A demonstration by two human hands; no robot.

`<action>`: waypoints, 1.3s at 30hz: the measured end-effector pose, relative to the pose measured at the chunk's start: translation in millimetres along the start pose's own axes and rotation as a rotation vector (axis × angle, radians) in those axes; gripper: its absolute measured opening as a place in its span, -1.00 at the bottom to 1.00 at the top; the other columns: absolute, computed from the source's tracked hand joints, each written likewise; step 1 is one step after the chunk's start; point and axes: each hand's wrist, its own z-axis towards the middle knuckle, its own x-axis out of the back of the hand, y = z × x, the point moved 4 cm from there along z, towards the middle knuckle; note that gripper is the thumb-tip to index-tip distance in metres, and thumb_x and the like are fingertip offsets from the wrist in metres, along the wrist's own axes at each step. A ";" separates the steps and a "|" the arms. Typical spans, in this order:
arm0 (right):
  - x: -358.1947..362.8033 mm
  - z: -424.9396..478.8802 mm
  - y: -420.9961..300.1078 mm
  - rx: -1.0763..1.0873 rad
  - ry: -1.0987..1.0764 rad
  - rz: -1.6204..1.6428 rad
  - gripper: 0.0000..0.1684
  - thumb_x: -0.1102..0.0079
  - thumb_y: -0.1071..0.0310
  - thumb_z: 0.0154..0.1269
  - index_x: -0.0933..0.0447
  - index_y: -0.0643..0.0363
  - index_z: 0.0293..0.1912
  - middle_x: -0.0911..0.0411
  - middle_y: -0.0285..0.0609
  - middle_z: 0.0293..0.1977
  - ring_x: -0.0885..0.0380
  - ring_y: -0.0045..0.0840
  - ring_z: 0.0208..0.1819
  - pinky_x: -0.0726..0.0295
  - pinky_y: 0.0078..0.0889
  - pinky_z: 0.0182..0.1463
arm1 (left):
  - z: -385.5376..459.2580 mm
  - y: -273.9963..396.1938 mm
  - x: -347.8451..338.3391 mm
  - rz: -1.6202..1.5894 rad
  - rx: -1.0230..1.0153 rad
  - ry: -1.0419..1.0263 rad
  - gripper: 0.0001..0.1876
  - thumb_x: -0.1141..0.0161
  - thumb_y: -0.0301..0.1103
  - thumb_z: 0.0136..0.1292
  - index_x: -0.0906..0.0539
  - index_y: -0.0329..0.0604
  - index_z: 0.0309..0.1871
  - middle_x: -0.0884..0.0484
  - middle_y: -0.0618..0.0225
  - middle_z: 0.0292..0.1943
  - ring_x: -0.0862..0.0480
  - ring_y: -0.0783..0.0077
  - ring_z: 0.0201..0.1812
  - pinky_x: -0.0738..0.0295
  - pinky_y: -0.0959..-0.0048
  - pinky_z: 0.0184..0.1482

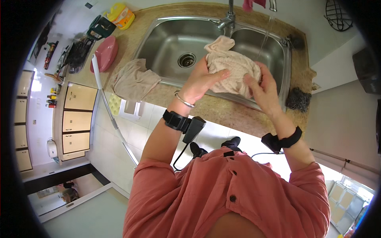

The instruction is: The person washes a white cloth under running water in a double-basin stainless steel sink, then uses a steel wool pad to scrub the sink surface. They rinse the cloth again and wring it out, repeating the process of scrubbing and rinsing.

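A bunched, light beige cloth point(233, 70) is held between my two hands above the front edge of the steel double-bowl sink point(166, 38). My left hand point(204, 78) grips its left side, thumb on top. On its right side my right hand point(263, 86) holds it with bent fingers, some hidden behind the cloth. A thin stream of water point(265, 37) falls from a spout point(273, 6) into the smaller right bowl. Behind the cloth stands the lever faucet point(226, 22). Another beige cloth point(135, 78) lies crumpled over the counter's front edge, left of the sink.
Left on the counter are a pink plastic basin point(108, 53), a dark green jug point(100, 27) and a yellow plastic jug point(120, 16). A white-and-metal pole point(105, 98) leans on the counter's left part. A dark mesh scouring pad point(298, 99) lies right of the sink.
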 end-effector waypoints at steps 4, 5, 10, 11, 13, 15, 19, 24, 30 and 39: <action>-47.7 -5.9 -3.8 0.049 -0.033 -0.047 -0.48 -0.29 0.18 0.36 -0.37 0.32 0.12 -0.55 -0.24 -0.13 -0.52 -0.72 -0.22 -0.55 -0.62 -0.23 | -36.8 14.3 64.0 0.073 0.053 0.030 -0.48 -0.44 -0.43 0.18 -0.49 -0.39 0.16 -0.65 0.23 -0.01 -0.65 0.48 -0.06 -0.59 0.44 0.05; -59.7 -9.5 -2.7 -0.019 -0.045 -0.024 -0.46 -0.30 0.16 0.36 -0.38 0.32 0.12 -0.56 -0.24 -0.14 -0.52 -0.72 -0.23 -0.55 -0.61 -0.23 | -49.1 21.7 84.7 0.071 0.033 0.053 -0.48 -0.45 -0.42 0.17 -0.49 -0.38 0.15 -0.65 0.24 -0.03 -0.66 0.49 -0.07 -0.59 0.45 0.03; -127.1 -26.4 -12.9 -0.203 -0.123 -0.041 -0.45 -0.19 -0.02 0.40 -0.46 0.36 -0.02 -0.58 -0.22 -0.28 -0.56 -0.65 -0.30 -0.55 -0.60 -0.28 | -113.2 76.1 155.2 0.071 -0.184 0.233 -0.54 -0.41 -0.24 0.25 -0.53 -0.33 0.08 -0.67 0.29 -0.12 -0.64 0.54 -0.13 -0.59 0.51 -0.05; -140.9 -27.7 -15.7 -0.241 -0.124 -0.022 -0.44 -0.16 -0.04 0.41 -0.48 0.37 -0.05 -0.58 -0.21 -0.30 -0.57 -0.64 -0.32 -0.55 -0.60 -0.30 | -124.8 88.7 165.0 0.060 -0.236 0.276 -0.55 -0.39 -0.21 0.27 -0.54 -0.32 0.08 -0.66 0.30 -0.12 -0.64 0.55 -0.13 -0.58 0.51 -0.04; -167.5 -29.9 -22.2 -0.319 -0.340 -0.240 -0.44 -0.10 -0.05 0.44 -0.53 0.38 -0.15 -0.61 -0.13 -0.32 -0.61 -0.59 -0.35 -0.55 -0.58 -0.31 | -145.1 110.2 180.0 0.133 -0.313 0.305 -0.55 -0.27 -0.05 0.36 -0.55 -0.29 0.06 -0.65 0.33 -0.13 -0.61 0.57 -0.12 -0.53 0.53 -0.02; -196.5 -32.9 -29.5 -0.404 -0.552 -0.457 -0.44 -0.09 -0.05 0.44 -0.54 0.39 -0.18 -0.62 -0.11 -0.31 -0.63 -0.55 -0.35 -0.56 -0.53 -0.30 | -162.3 136.1 192.7 0.218 -0.333 0.271 -0.53 -0.21 0.02 0.39 -0.55 -0.28 0.04 -0.65 0.35 -0.14 -0.60 0.57 -0.13 -0.51 0.54 -0.03; -272.3 -42.6 -64.3 0.319 -0.588 -0.692 -0.53 -0.21 0.02 0.34 -0.55 0.32 -0.13 -0.62 -0.02 -0.36 -0.65 -0.41 -0.31 -0.56 -0.32 -0.24 | -182.5 156.9 205.4 0.761 -0.303 0.252 -0.44 -0.14 0.16 0.39 -0.57 -0.32 -0.11 -0.65 0.24 -0.28 -0.62 0.37 -0.24 -0.52 0.41 -0.15; -334.0 -20.5 -56.0 0.241 -0.585 -0.661 -0.58 -0.29 0.17 0.24 -0.55 0.24 -0.02 -0.62 0.03 -0.32 -0.65 -0.35 -0.28 -0.56 -0.25 -0.19 | -238.8 168.8 248.3 1.166 0.017 0.166 -0.49 -0.21 0.07 0.34 -0.62 -0.35 -0.31 -0.59 0.18 -0.51 -0.56 0.37 -0.46 -0.48 0.38 -0.32; -400.2 -25.7 -39.6 0.275 -0.778 -0.465 -0.54 -0.20 0.37 0.25 -0.52 0.14 0.17 -0.65 -0.13 -0.14 -0.60 -0.49 -0.19 -0.57 -0.40 -0.05 | -325.4 124.0 284.1 0.726 0.168 0.386 -0.48 -0.02 0.05 0.48 -0.63 -0.37 -0.10 -0.60 0.45 -0.39 -0.50 0.55 -0.38 -0.47 0.48 -0.29; -473.3 -31.5 -59.0 0.724 -0.742 -0.849 -0.68 -0.07 0.33 0.36 -0.58 0.23 0.04 -0.62 0.08 -0.16 -0.60 -0.19 -0.22 -0.57 -0.27 -0.06 | -360.5 90.2 321.1 0.561 0.219 0.430 -0.43 -0.06 0.08 0.46 -0.62 -0.42 -0.02 -0.65 0.44 -0.25 -0.56 0.66 -0.24 -0.49 0.60 -0.16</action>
